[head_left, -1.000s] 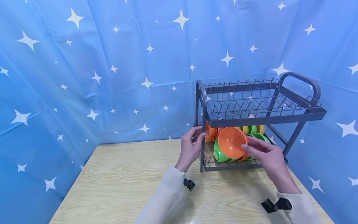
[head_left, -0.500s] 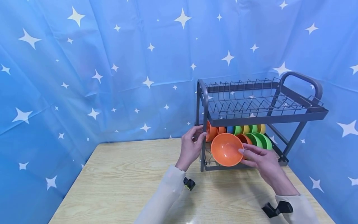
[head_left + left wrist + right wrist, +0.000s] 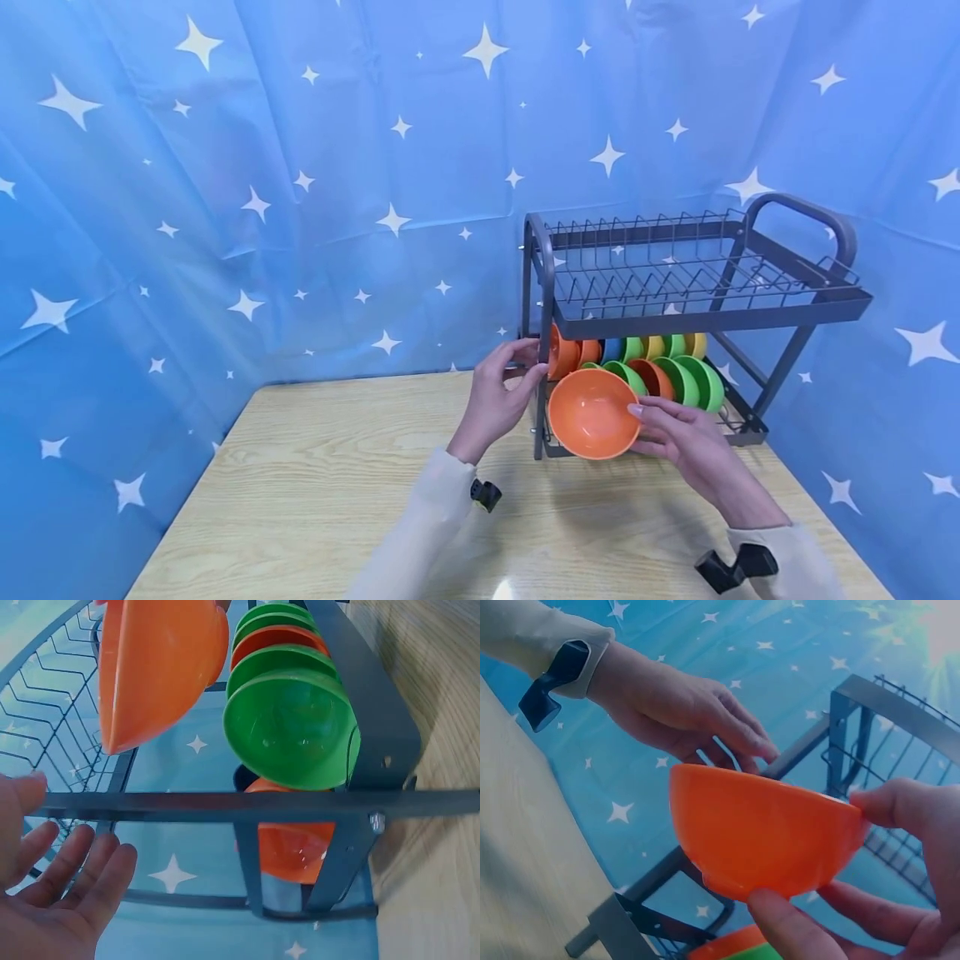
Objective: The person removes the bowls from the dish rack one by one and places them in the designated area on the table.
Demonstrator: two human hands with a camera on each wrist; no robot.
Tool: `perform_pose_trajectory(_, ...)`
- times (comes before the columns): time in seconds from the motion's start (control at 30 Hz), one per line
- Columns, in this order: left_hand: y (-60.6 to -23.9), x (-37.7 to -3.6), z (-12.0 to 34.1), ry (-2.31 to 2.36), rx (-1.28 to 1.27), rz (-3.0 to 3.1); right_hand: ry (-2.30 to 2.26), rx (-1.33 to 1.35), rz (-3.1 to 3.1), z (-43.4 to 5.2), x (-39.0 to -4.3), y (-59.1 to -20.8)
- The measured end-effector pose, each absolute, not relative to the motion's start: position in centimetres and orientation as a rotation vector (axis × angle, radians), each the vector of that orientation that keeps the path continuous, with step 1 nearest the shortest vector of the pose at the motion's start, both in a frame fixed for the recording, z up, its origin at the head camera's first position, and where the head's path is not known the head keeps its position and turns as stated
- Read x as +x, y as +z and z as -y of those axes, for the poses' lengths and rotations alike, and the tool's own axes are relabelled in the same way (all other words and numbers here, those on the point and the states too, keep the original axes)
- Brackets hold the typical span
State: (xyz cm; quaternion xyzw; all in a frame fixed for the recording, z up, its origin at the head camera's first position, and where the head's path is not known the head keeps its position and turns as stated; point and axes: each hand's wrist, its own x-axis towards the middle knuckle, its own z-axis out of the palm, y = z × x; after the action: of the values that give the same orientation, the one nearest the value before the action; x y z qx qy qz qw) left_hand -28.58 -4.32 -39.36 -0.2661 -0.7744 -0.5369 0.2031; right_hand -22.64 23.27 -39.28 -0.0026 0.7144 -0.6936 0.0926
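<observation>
My right hand [image 3: 660, 423] grips an orange bowl [image 3: 592, 414] by its rim, just in front of the lower tier of a grey two-tier dish rack [image 3: 705, 321]. The bowl [image 3: 765, 832] is tilted, its opening facing me, with my thumb on the rim and my fingers [image 3: 795, 930] under the base. My left hand [image 3: 502, 392] rests on the rack's front left post, and its fingers [image 3: 75, 862] are nearly straight beside the bar [image 3: 300, 804]. Several green, orange and yellow bowls [image 3: 693, 379] stand on edge in the lower tier.
The rack's upper wire tier [image 3: 675, 275] holds nothing. The rack stands at the back right of a pale wooden table [image 3: 337, 483]. A blue star-printed curtain [image 3: 300, 167] closes in the back and both sides.
My right hand has drawn the orange bowl down and to the left, out from under the upper tier towards the table's front. My left hand has stayed on the post.
</observation>
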Motion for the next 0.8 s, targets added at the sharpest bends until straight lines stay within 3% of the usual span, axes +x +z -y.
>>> perform_pose_trajectory(0.37,-39.5,-25.3,6.6,-1.191,-0.909,2.246,-2.108,-0.154,-1.801,-22.1,-23.0,-39.9)
perform_pose_trajectory(0.8,-40.4,-21.9,7.6,-0.875,-1.278,2.178,-1.987,-0.187,-1.745,-20.2,-23.4,-40.5)
